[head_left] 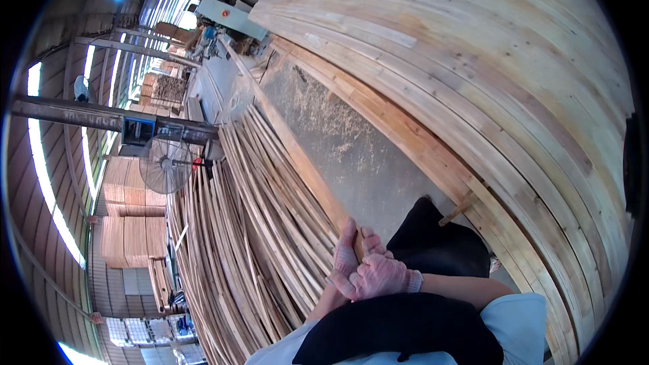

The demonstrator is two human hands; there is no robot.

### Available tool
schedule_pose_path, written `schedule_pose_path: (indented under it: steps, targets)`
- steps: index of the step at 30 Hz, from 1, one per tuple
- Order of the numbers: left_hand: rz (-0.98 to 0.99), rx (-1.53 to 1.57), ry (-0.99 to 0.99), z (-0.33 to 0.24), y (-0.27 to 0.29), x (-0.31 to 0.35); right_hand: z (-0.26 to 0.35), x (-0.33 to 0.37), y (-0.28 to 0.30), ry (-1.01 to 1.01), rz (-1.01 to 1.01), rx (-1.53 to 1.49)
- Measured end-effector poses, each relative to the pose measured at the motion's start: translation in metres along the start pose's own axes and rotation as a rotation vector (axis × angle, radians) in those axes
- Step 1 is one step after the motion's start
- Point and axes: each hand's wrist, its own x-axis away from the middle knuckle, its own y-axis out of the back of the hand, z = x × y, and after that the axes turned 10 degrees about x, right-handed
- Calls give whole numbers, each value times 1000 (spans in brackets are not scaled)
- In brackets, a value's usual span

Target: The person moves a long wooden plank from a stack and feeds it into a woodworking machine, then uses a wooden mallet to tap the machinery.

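A long, narrow wooden board [297,152] slants from the far floor up to my hands, its near end at my waist. My left hand [345,257], in a pale pinkish knit glove, is wrapped round this near end, its thumb along one side. My right hand [378,276], gloved alike, is closed in front of the left, its fingers curled over the end of the board. The very tip of the board is hidden by the gloves.
Left of the board lies a wide pile of long wooden strips [236,230]. A tall stack of wide laminated panels [473,74] fills the right, a short stick [458,209] jutting from its side. Sawdust [324,111] covers the floor between. A fan [165,165] stands left.
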Motion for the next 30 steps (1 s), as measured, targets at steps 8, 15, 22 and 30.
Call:
schedule_pose_path:
  steps: [8,15,22,30]
  targets:
    - [-9,-4,-50,-131,-6,-73,-80,-57,-100,-103,-122,44]
    - [-151,-71,-185,-255,-41,-132,-172,-136,-196,-38,-141,56]
    - [-53,-110,-184,-383,-44,-200,-251,-199,-278,-101,-93,77]
    - [-194,-376,-564,-503,-83,-256,-280,-196,-307,-493,-29,42]
